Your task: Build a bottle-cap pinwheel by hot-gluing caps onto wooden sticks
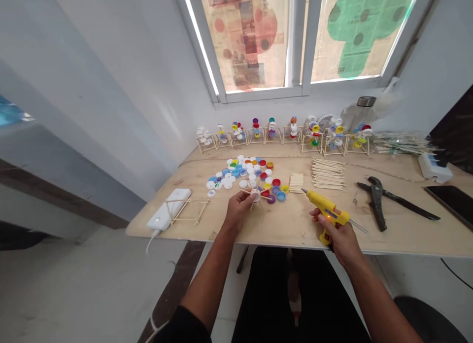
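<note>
My left hand (239, 208) pinches a white bottle cap (255, 195) that has thin wooden sticks poking out around it like spokes. In my right hand (342, 237) is a yellow hot glue gun (327, 210); its nozzle points up and to the left, a clear glue stick juts from the back, and a small orange light glows on it. Loose bottle caps (236, 173) in white, blue, red and yellow lie just beyond my left hand. Between the hands and farther back rest a small bundle of short sticks (296, 183) and a larger pile of longer sticks (327, 174).
Finished stick frames with cap wheels (271, 131) line the table's back. At left, a stick frame (188, 211) leans by a white power bank (170, 208). Pliers (377, 202), a black blade-like tool (410, 205), a phone (453, 202) and a power strip (435, 166) lie right.
</note>
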A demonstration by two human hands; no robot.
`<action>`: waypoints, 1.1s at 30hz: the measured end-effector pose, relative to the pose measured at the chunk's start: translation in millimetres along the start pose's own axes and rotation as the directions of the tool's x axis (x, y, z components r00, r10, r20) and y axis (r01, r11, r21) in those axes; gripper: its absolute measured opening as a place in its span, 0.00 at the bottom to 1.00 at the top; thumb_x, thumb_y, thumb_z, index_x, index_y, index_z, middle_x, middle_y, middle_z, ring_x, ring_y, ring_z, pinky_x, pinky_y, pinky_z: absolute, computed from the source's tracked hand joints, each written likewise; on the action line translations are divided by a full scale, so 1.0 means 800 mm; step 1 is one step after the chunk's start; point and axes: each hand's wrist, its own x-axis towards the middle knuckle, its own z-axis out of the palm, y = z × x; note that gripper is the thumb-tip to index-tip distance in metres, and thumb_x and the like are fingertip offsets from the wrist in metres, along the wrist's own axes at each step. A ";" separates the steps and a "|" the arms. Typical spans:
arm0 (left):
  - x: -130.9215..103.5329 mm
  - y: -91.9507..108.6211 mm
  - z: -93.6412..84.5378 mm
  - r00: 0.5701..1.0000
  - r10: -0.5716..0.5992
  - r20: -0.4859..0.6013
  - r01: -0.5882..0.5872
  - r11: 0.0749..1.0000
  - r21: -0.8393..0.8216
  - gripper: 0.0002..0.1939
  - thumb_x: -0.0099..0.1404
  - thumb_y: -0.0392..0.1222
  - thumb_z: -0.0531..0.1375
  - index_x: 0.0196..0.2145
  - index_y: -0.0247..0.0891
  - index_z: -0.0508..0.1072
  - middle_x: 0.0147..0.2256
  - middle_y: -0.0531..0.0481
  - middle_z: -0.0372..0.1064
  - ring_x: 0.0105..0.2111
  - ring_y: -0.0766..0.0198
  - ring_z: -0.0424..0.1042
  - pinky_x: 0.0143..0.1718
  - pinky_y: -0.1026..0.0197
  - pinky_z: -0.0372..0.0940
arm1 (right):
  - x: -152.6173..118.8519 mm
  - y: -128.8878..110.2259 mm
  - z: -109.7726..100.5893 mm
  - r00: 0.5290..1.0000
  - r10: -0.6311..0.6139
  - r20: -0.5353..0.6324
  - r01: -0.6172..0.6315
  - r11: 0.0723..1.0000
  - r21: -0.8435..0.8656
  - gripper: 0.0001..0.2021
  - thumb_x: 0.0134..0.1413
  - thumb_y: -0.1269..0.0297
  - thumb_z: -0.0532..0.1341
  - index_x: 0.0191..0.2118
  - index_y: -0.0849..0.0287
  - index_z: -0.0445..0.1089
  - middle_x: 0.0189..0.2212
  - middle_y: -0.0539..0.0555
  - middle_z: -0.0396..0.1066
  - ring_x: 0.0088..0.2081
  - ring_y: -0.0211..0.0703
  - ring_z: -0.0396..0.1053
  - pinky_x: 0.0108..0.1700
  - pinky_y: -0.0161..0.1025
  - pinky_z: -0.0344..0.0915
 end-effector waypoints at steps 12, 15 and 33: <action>-0.028 -0.021 0.033 0.996 0.009 -0.086 -0.027 0.979 -0.202 0.19 0.45 0.42 0.70 0.35 0.35 0.73 0.32 0.50 0.74 0.31 0.66 0.72 0.35 0.64 0.64 | -0.002 0.000 -0.004 0.997 -0.008 0.072 0.009 1.000 -0.020 0.15 0.49 0.51 0.63 0.38 0.57 0.73 0.38 0.56 0.75 0.41 0.48 0.71 0.48 0.45 0.63; -0.030 -0.023 0.032 0.993 0.024 -0.111 -0.048 0.976 -0.214 0.19 0.44 0.41 0.70 0.34 0.35 0.73 0.31 0.51 0.74 0.30 0.67 0.72 0.35 0.64 0.64 | -0.004 -0.002 -0.003 0.995 0.002 0.095 0.001 1.000 -0.030 0.15 0.50 0.51 0.62 0.38 0.57 0.73 0.40 0.56 0.74 0.40 0.46 0.71 0.49 0.44 0.62; -0.048 -0.019 0.042 0.998 0.027 -0.057 -0.042 0.961 -0.272 0.18 0.44 0.40 0.70 0.34 0.36 0.72 0.31 0.51 0.74 0.30 0.67 0.71 0.34 0.66 0.63 | 0.002 -0.002 -0.007 0.995 0.098 0.018 -0.097 0.994 -0.045 0.17 0.41 0.53 0.68 0.37 0.58 0.74 0.36 0.55 0.74 0.42 0.48 0.70 0.47 0.43 0.65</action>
